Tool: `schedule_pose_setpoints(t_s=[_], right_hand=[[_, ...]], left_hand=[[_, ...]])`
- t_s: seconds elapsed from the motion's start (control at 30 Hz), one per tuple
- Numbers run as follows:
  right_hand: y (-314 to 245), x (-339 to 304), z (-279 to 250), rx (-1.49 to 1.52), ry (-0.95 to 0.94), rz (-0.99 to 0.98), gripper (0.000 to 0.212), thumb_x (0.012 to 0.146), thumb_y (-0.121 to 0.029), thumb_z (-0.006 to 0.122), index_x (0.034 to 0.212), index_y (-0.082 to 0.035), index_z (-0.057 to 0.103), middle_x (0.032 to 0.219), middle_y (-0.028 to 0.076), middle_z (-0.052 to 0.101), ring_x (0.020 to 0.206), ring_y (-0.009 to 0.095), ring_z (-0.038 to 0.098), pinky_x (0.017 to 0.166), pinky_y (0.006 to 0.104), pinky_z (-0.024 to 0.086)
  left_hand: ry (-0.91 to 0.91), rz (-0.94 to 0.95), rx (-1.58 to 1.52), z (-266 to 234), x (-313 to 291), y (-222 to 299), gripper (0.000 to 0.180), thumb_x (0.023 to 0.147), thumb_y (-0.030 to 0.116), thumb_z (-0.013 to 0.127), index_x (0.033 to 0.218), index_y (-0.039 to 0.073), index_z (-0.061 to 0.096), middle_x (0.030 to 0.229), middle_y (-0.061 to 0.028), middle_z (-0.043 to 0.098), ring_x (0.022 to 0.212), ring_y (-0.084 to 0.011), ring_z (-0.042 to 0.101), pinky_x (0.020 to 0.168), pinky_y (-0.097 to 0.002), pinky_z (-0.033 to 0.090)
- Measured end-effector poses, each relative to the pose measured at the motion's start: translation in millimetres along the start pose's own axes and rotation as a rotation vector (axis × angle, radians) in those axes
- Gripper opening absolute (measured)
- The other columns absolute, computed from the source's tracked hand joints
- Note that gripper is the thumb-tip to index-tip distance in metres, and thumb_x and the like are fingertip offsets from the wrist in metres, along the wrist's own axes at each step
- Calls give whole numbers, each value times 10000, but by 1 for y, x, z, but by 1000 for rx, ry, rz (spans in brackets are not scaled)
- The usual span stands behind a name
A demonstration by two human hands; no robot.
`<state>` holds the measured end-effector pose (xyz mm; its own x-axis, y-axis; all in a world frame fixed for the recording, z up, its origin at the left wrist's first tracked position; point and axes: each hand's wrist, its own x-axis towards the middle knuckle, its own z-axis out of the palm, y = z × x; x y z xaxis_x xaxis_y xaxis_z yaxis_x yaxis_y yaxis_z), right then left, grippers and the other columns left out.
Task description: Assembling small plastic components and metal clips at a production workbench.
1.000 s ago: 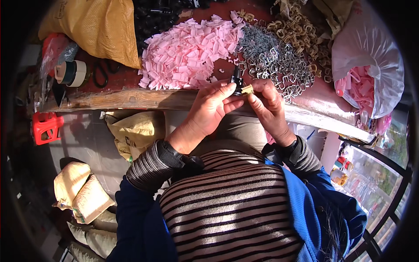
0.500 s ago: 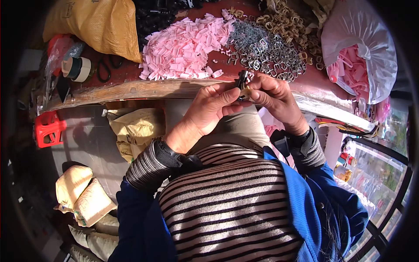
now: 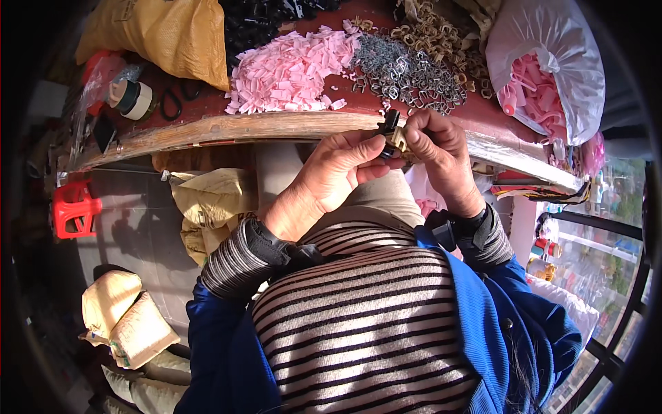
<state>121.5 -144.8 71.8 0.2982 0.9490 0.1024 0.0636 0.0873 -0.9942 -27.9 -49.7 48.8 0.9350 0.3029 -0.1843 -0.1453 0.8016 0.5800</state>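
Note:
Over the table's front edge, my left hand (image 3: 327,169) pinches a small black plastic part (image 3: 390,119) between thumb and fingers. A small tan plastic piece (image 3: 398,140) sits against the black part. My right hand (image 3: 445,155) is closed at the tan piece's right side, thumb and forefinger gripping its edge. How the two parts join is too small to tell. Beyond my hands lie a heap of flat pink plastic pieces (image 3: 289,72), a heap of bent metal clips (image 3: 420,83), and tan plastic loops (image 3: 434,31). Black plastic parts (image 3: 265,27) are piled farther back.
The red table (image 3: 200,114) has a worn wooden front edge. A yellow woven sack (image 3: 155,41) and tape rolls (image 3: 134,100) stand at left. At right, a white bag (image 3: 545,34) holds pink parts (image 3: 534,96). A red stool (image 3: 76,209) and sacks (image 3: 141,328) are on the floor.
My right hand has shifted slightly right and its fingers have drawn back a little, so more of the tan piece shows. The view has shifted slightly over the table.

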Motion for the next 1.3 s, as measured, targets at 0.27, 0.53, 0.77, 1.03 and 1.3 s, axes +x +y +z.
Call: schedule_pose_setpoints(t_s=[0.27, 0.53, 0.77, 1.03, 1.3], right_hand=[[-2, -13, 13, -62, -62, -65, 146, 809, -142, 579, 795, -21, 498, 712, -15, 486, 628, 41, 431, 560, 173, 374], [-45, -21, 20, 67, -268, -55, 120, 829, -98, 536, 858, 13, 499, 841, 42, 498, 684, 76, 494, 621, 193, 413], [-98, -10, -17, -114, -372, -687, 128, 815, -101, 530, 834, 23, 559, 876, 96, 521, 688, 162, 523, 614, 256, 433], [-101, -44, 47, -29, -493, -752, 163, 802, -127, 546, 863, 24, 557, 899, 112, 520, 712, 177, 527, 625, 269, 436], [-95, -61, 42, 30, -591, -768, 206, 789, -153, 562, 892, 25, 555, 923, 129, 519, 736, 193, 531, 635, 282, 440]], left_hand=[[-27, -9, 21, 3, -16, -6, 268, 808, 197, 564, 1022, 36, 557, 936, -48, 594, 856, -191, 593, 713, -246, 485], [26, 57, 142, 8, -19, -13, 232, 825, 168, 533, 1009, 28, 552, 909, -72, 595, 808, -185, 598, 674, -238, 486], [102, -122, 126, -12, -18, -32, 233, 817, 196, 535, 984, 33, 547, 872, -101, 599, 768, -177, 596, 652, -225, 481], [137, 81, 69, -5, -48, -39, 249, 826, 217, 520, 998, 38, 529, 918, -137, 589, 804, -191, 589, 660, -242, 496], [178, 52, 32, -4, -60, -47, 221, 818, 202, 530, 972, 43, 539, 921, -132, 589, 803, -183, 588, 654, -241, 495]])
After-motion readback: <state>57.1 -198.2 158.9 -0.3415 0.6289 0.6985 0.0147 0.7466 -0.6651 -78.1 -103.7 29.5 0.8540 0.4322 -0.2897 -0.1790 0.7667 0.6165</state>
